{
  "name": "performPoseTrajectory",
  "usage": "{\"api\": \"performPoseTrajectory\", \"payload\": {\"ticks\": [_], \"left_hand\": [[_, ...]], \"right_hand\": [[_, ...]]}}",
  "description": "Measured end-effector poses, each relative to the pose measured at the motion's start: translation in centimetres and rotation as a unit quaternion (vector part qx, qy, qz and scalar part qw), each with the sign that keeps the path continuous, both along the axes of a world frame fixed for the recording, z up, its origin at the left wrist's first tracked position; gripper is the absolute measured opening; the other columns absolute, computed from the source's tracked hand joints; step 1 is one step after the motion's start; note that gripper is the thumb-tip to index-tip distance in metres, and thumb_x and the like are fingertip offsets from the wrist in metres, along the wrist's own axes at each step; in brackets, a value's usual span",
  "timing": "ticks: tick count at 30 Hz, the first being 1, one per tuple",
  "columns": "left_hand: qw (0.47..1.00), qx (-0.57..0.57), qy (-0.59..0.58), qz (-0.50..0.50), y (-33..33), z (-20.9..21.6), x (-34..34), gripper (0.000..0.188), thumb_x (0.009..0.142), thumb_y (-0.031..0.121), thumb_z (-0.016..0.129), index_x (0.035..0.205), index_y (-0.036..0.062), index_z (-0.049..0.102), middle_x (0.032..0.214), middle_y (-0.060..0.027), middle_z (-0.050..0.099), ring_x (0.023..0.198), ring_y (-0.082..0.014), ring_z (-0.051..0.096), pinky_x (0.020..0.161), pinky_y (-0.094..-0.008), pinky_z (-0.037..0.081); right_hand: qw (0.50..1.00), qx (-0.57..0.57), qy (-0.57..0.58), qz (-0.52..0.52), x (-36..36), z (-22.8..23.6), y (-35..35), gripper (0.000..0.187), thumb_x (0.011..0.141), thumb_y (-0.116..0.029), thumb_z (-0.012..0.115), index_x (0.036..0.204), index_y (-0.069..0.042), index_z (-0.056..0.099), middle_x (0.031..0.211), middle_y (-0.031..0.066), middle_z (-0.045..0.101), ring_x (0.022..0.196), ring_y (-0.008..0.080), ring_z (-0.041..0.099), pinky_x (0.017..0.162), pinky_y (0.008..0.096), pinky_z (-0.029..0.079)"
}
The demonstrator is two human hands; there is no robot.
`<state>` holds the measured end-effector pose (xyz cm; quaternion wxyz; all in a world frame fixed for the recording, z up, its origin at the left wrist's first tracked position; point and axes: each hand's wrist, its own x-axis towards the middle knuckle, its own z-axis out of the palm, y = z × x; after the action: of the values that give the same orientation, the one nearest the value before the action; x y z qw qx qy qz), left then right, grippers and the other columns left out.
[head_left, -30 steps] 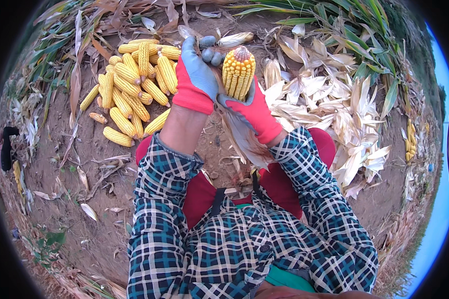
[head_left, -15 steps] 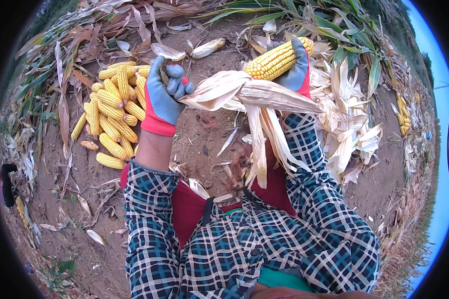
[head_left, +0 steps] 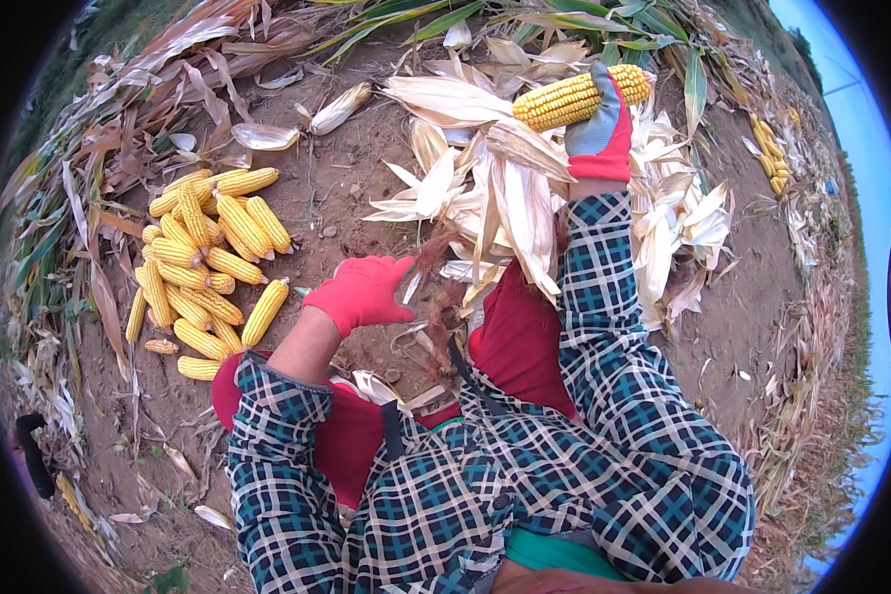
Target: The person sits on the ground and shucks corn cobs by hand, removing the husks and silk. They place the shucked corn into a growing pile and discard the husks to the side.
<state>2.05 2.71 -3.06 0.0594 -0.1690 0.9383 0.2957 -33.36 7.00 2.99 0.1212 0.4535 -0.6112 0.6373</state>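
Note:
My right hand, in a grey and red glove, is closed around a bare yellow ear of corn at the upper right. Pale dry husks hang below the ear toward my knee; where they join it is hard to see. My left hand, its glove's red back turned up, is low in the middle above the soil. Its forefinger and thumb point right and stand apart; the other fingers are hidden. A tuft of brown corn silk shows right beside the forefinger tip.
Left of my left hand lies a heap of husked yellow ears on the soil. A pile of stripped husks lies right of my right forearm. Dry stalks and leaves edge the far side. More ears lie far right.
My left hand has come down toward me from beside the husks, turned over, and its forefinger and thumb have spread. The ear in my right hand has moved slightly away; the husks swing down beneath it.

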Motion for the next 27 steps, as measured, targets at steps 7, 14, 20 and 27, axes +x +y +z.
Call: {"api": "performPoseTrajectory", "payload": {"ticks": [7,14,20,27], "left_hand": [[0.996,-0.042,-0.028,0.071,-1.3,1.9,-1.0,0.07,0.075,0.044,0.068,0.13,0.0071,0.048,0.101,-0.0127,0.066,0.094,-0.0322,0.062,0.085,-0.0379,0.048],[0.68,0.681,0.175,0.207,-2.3,4.2,-1.6,0.062,0.096,0.052,0.036,0.121,-0.002,0.054,0.087,-0.0132,0.069,0.075,-0.0195,0.068,0.066,-0.0302,0.056],[0.342,0.886,0.305,0.064,-2.1,3.0,-1.8,0.054,0.093,0.051,0.043,0.131,0.0127,0.047,0.127,-0.0091,0.052,0.114,-0.0233,0.053,0.095,-0.0388,0.045],[0.47,0.76,0.346,0.286,-5.8,2.9,1.4,0.042,0.09,0.036,0.057,0.121,0.008,0.052,0.118,-0.0119,0.059,0.103,-0.0213,0.06,0.087,-0.0353,0.051]], "right_hand": [[0.928,-0.091,-0.344,0.109,0.0,1.0,0.0,0.036,0.084,-0.004,0.066,0.119,-0.006,0.058,0.109,0.0076,0.059,0.098,0.0149,0.06,0.086,0.0294,0.049],[0.943,0.032,-0.243,0.225,9.1,3.6,-0.6,0.056,0.071,-0.008,0.08,0.117,-0.002,0.049,0.103,0.0047,0.061,0.09,0.0123,0.061,0.081,0.0277,0.05],[0.874,0.173,0.281,0.356,18.5,4.6,0.3,0.07,0.057,-0.018,0.082,0.123,-0.016,0.057,0.133,0.0086,0.05,0.127,0.0324,0.043,0.107,0.0485,0.031],[0.807,0.246,0.338,0.417,20.4,3.8,0.1,0.06,0.065,-0.006,0.072,0.122,-0.021,0.059,0.137,0.0091,0.047,0.128,0.0342,0.04,0.107,0.0519,0.029]]}}
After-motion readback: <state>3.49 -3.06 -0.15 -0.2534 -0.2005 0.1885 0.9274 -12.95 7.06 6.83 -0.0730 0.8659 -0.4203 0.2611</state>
